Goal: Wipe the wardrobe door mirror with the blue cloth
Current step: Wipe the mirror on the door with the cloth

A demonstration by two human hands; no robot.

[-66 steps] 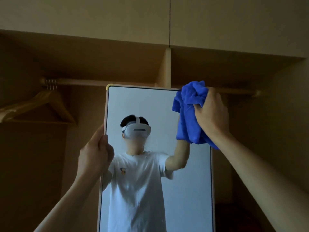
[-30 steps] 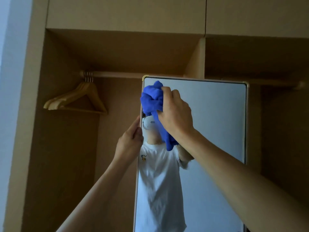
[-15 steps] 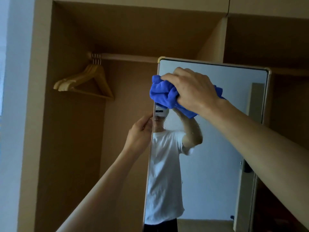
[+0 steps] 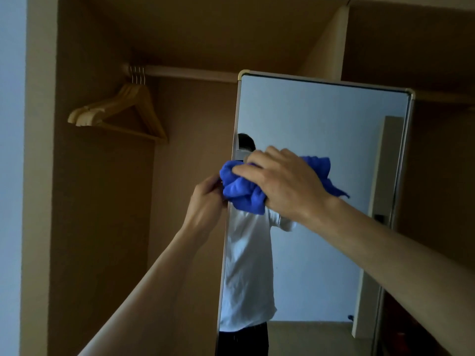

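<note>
Right hand (image 4: 282, 183) clenched round the bunched blue cloth (image 4: 241, 194), pressed on the mirror (image 4: 321, 119) near its left edge. Left hand (image 4: 205, 201) grips that edge, fingertips partly hidden by the cloth. Wardrobe (image 4: 102, 201) bay holds wooden hangers (image 4: 123, 111) on a rail (image 4: 190, 73). Mirror bottom cut off, right bay too dark to read.

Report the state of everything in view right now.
blue cloth: bunched, pressed on the glass near the left edge.
right hand: grips the blue cloth against the mirror.
left hand: holds the mirror's left edge.
mirror: upright, reflecting the person.
wooden hangers: bare, hanging together on the rail.
</note>
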